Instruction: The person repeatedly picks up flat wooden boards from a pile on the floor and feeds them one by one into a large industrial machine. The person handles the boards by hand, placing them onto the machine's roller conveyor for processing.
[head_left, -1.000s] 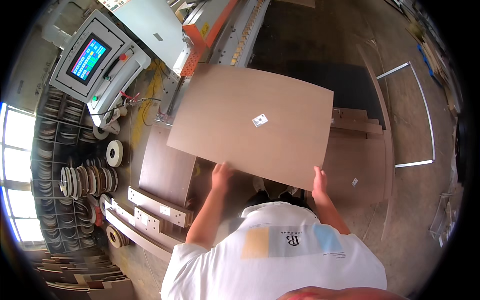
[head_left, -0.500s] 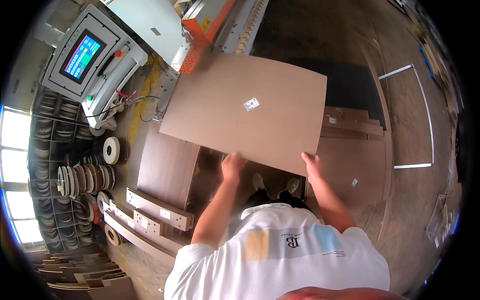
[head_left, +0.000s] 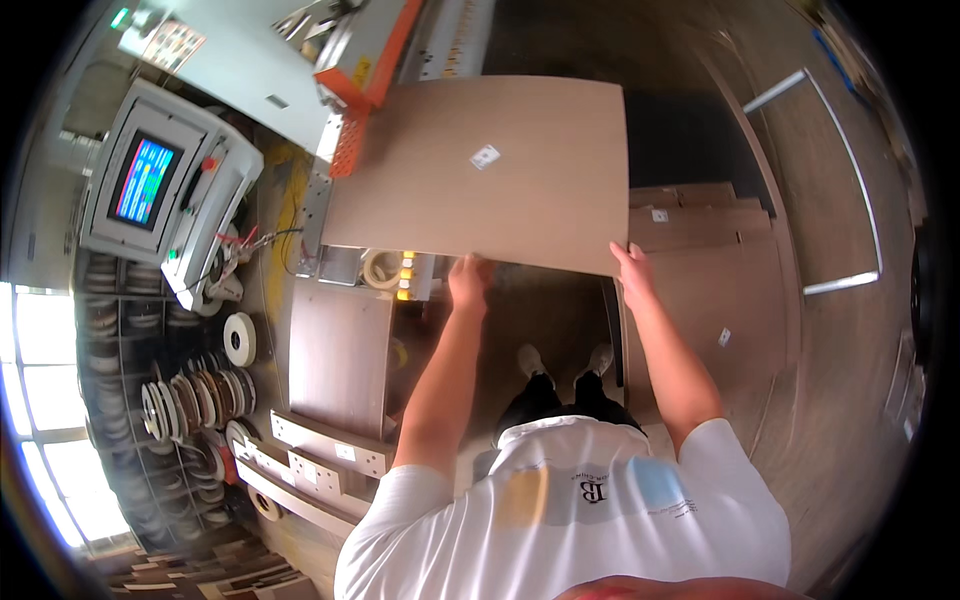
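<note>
A large flat brown panel (head_left: 530, 190) with a white label near its middle spans the space in front of me. My left hand (head_left: 468, 280) grips its near edge left of the near right corner, the fingers partly hidden beneath. At that corner my right hand (head_left: 631, 272) is closed on the panel, thumb on top. The panel's far left part lies beside the orange guard (head_left: 348, 140) of a machine. Below its near left edge show a roll of tape-like banding (head_left: 380, 268) and yellow rollers (head_left: 406, 275).
A control console (head_left: 150, 180) with a lit screen stands at left, above racks of banding rolls (head_left: 190, 408). Brown boards (head_left: 340, 350) and drilled strips (head_left: 330, 445) lie at lower left. More labelled panels (head_left: 700, 300) are stacked at right, beside a white floor outline (head_left: 840, 287).
Both hands have moved the panel forward, away from me, and its near edge has turned more level. The banding roll and yellow rollers now show below it. The view has shifted too.
</note>
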